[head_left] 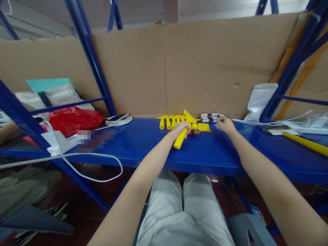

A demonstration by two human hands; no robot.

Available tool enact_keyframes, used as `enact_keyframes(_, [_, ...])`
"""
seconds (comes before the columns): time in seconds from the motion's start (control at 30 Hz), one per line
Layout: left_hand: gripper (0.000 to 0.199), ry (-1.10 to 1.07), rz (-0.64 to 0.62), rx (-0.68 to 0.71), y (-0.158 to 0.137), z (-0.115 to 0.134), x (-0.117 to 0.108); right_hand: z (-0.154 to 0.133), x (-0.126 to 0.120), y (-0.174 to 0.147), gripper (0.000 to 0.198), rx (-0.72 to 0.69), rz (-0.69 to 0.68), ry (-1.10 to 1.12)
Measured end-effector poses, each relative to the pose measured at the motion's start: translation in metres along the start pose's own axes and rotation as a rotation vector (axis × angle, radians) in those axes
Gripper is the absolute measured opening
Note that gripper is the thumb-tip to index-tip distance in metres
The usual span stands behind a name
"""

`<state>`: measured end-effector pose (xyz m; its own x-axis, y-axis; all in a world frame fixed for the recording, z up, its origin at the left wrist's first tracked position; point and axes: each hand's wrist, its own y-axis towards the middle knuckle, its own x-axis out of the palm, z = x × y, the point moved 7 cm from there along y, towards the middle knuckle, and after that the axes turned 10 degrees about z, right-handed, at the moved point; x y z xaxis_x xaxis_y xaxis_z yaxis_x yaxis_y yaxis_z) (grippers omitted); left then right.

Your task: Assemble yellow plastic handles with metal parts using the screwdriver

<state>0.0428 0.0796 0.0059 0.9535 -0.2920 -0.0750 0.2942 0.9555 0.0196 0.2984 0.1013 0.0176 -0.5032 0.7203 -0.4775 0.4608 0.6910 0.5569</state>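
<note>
My left hand [182, 128] is wrapped round the yellow tubular handle of a T-shaped plastic tool [180, 140], its wide end pointing away from me. My right hand [226, 125] is over a little heap of small metal pieces [217, 126], perhaps screws. Its fingertips are pinched together, and what is between them is too small to make out. Beyond my left hand stands a row of similar yellow T-shaped pieces [168, 123]. Flat yellow pieces [204, 127] lie in an overlapping line between my hands. Close to my left hand is a red and black tool handle [195, 133], partly hidden.
White-and-black bundles [210, 118] are stacked against the cardboard wall [205, 68]. A phone [120, 117] rests on a coiled white cable at left, beyond a red bag [74, 119]. At right are a yellow tube [307, 143] and a white pouch [261, 100]. Another person sits at far left.
</note>
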Motion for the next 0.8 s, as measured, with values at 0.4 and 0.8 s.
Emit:
enact_keyframes(0.4, [0.016, -0.078, -0.317, -0.155, -0.010, -0.002, 0.017, -0.067, 0.041, -0.058, 0.038, 0.404, -0.663, 0.872])
enact_keyframes(0.8, [0.010, -0.086, -0.331, -0.155, -0.011, -0.001, 0.017, -0.071, 0.041, -0.059, 0.041, 0.372, -0.706, 0.877])
